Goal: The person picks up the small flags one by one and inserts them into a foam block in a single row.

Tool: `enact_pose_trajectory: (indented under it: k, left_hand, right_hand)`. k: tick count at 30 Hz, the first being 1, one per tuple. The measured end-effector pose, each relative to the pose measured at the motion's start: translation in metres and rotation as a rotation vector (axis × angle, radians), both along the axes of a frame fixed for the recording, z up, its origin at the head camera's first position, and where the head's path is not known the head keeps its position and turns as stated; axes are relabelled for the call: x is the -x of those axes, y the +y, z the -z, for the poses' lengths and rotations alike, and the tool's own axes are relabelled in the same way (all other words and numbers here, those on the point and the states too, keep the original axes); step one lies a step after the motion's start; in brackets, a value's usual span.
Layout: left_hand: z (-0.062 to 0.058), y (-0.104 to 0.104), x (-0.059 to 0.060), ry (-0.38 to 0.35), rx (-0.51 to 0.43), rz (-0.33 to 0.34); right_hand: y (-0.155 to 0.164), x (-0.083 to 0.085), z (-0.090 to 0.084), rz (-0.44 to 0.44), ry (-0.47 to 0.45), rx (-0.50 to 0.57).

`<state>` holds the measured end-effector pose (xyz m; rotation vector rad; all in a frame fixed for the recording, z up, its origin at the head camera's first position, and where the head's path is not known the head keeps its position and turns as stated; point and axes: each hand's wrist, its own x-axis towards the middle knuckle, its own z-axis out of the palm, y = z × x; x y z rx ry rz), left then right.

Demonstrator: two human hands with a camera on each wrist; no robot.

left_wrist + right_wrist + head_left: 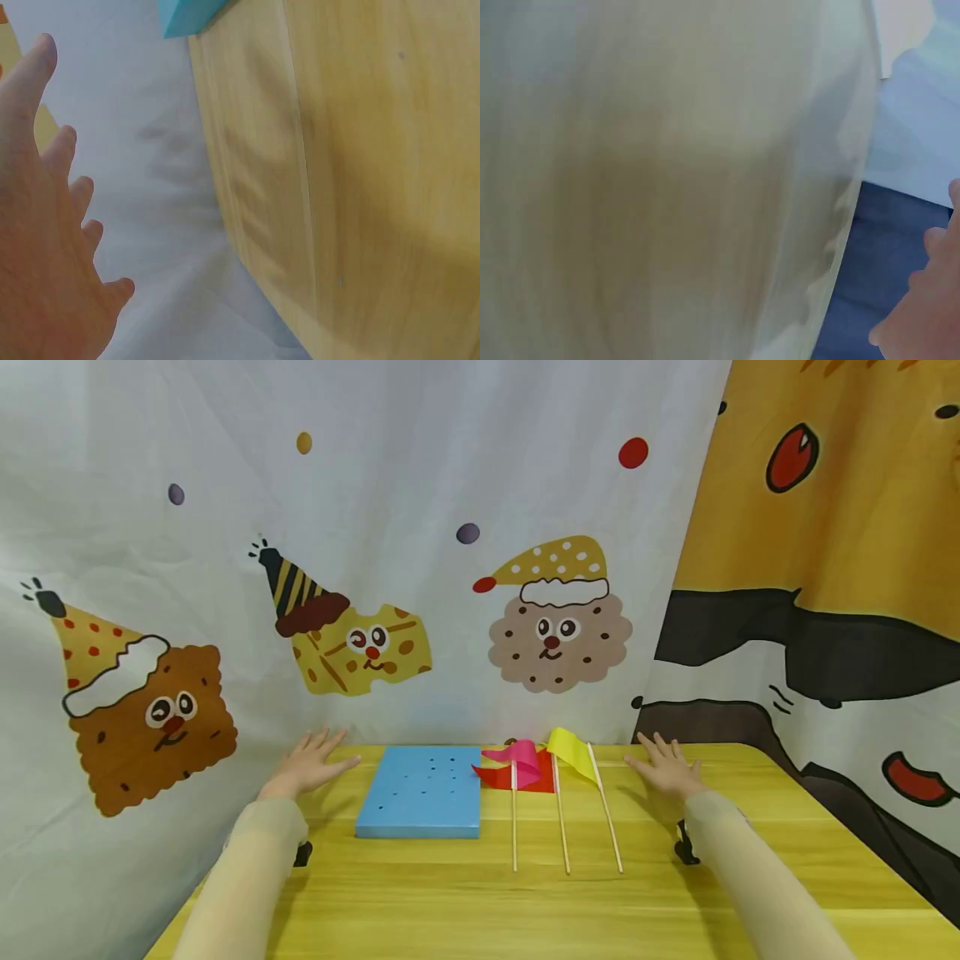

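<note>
My left hand (303,767) is spread and holds nothing, raised over the table's far left part, left of a light blue board (420,793) dotted with small holes. On the far right, my right hand (666,767) is also spread with nothing in it. Between the hands, right of the board, lie three small flags on thin wooden sticks: a pink flag (525,762), a red flag (542,777) and a yellow flag (573,753). The pink one partly covers the red. In the left wrist view, a corner of the blue board (191,13) shows beyond my left hand (49,217).
The wooden table (420,910) has a far edge close to a hanging cloth (405,485) printed with cartoon biscuits and cheese. A dark wrist strap piece (686,843) shows under the right forearm, another dark piece (302,853) by the left.
</note>
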<state>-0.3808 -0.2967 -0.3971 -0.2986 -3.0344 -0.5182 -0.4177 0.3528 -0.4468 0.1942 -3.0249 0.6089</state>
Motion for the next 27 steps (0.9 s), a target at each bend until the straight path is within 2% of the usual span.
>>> enact_pose_trajectory:
  k: [3,5,10,17,22,25,27]
  left_hand:
    - [0.001,0.003,0.000,0.023,-0.020,0.014]
    - [0.004,0.007,0.000,0.045,-0.052,0.040]
    - [0.019,0.021,0.000,0.012,-0.216,0.107]
    - [0.036,0.041,-0.011,-0.109,-0.496,0.140]
    - [0.048,0.048,-0.018,-0.153,-0.658,0.103]
    - [0.053,0.049,-0.022,-0.153,-0.767,0.078]
    - [0.055,0.049,-0.025,-0.180,-0.848,0.058]
  right_hand:
    - [-0.013,-0.006,-0.010,-0.020,0.016,0.094]
    - [-0.023,-0.007,-0.012,-0.071,0.057,0.168]
    - [-0.059,-0.013,-0.010,-0.176,0.129,0.315]
    - [-0.116,-0.022,0.000,-0.189,0.067,0.487]
    - [-0.148,-0.025,0.001,-0.184,-0.020,0.630]
    - [-0.164,-0.027,0.001,-0.191,-0.087,0.703]
    - [-0.173,-0.028,0.001,-0.182,-0.117,0.726]
